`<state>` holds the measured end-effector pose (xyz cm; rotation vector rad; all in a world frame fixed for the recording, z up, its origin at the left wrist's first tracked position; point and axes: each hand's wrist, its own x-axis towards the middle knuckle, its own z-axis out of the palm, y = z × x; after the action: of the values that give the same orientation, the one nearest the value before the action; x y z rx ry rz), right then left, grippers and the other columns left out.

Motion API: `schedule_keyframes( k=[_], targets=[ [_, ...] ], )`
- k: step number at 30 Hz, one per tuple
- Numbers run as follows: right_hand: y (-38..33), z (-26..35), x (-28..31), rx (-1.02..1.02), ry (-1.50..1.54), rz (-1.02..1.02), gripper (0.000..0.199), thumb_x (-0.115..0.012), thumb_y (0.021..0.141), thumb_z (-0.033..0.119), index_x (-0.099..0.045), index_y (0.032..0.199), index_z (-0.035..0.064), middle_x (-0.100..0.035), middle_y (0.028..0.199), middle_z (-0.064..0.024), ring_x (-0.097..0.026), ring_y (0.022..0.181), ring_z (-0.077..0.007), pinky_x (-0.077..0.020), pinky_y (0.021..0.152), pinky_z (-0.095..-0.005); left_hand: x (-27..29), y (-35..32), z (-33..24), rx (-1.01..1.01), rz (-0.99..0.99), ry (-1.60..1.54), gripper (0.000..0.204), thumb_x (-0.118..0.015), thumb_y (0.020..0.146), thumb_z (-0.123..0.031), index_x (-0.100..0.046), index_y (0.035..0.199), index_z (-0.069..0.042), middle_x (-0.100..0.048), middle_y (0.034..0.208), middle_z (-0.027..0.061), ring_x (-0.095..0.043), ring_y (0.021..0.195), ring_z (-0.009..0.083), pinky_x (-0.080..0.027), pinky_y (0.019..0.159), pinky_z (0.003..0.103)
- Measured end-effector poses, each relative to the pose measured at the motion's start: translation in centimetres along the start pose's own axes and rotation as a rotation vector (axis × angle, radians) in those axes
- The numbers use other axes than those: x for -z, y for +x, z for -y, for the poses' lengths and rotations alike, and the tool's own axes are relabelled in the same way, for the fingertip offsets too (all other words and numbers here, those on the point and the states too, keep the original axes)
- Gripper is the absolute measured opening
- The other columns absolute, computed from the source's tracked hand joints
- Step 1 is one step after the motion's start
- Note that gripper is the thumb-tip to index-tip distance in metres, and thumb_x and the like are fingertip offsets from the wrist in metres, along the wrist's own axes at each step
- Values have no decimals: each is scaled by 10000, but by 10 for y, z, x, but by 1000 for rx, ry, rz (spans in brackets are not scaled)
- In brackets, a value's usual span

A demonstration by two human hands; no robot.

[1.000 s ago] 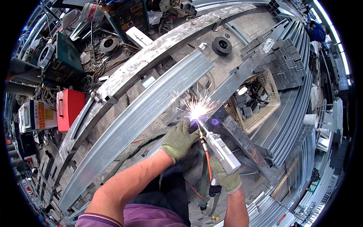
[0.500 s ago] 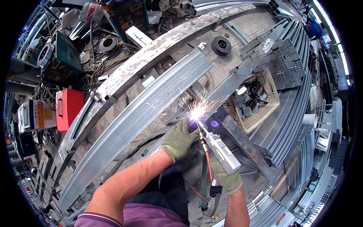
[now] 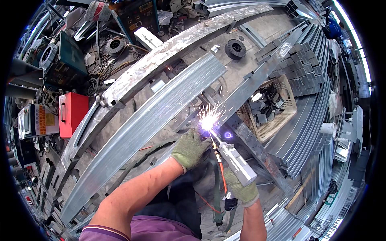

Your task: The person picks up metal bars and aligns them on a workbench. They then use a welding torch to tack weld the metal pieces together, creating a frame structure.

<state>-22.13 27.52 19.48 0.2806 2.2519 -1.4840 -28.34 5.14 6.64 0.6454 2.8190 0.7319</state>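
My right hand (image 3: 242, 188), in a green knit glove, is wrapped round a grey handheld welding gun (image 3: 238, 162). The gun's thin nozzle points up and left into a white glare with sparks (image 3: 209, 120). An orange hose (image 3: 221, 172) runs along the gun's left side. My left hand (image 3: 189, 149), gloved alike, is just below and left of the glare, with fingers and thumb closed round a dark piece I cannot make out. Glare hides the spot being worked and the fingertips in part. A long ribbed metal profile (image 3: 148, 120) lies beyond my left hand, apart from it.
A cream plastic crate (image 3: 277, 127) of metal offcuts stands right of the sparks, by stacked metal tubes (image 3: 301, 60). A steel beam (image 3: 257, 150) runs beside the gun. Farther left are a curved beam (image 3: 136, 74) and a red box (image 3: 74, 114). A black spool (image 3: 235, 49) lies beyond.
The glare and the gun's tip have shifted very slightly left and down, and the spray of sparks has a different shape. Both hands keep nearly the same place and hold.
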Motion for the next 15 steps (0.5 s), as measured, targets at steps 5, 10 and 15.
schedule_keyframes(
  k=[5,10,15],
  targets=[
    [-2,-2,2,19,18,-1,353,-830,954,156,-753,1271,20,-800,1051,-78,-735,908,-125,-577,765,-306,8,1,-3,30,50,-8,495,-778,847,-395,-699,1293,-194,-520,1434,282,-514,1331,459,-473,1068,563],
    [-3,1,4,-39,23,30,367,-824,963,152,-734,1292,18,-774,1054,-55,-702,904,-118,-568,765,-300,9,1,-3,20,54,21,486,-753,884,-393,-694,1329,-209,-533,1448,282,-515,1353,464,-488,1055,553],
    [-2,7,7,44,-58,62,398,-787,1001,143,-687,1361,6,-740,1110,-40,-668,967,-130,-561,824,-305,17,3,-6,39,128,13,467,-738,902,-391,-698,1330,-207,-534,1467,293,-501,1378,475,-485,1068,555]
  ],
)
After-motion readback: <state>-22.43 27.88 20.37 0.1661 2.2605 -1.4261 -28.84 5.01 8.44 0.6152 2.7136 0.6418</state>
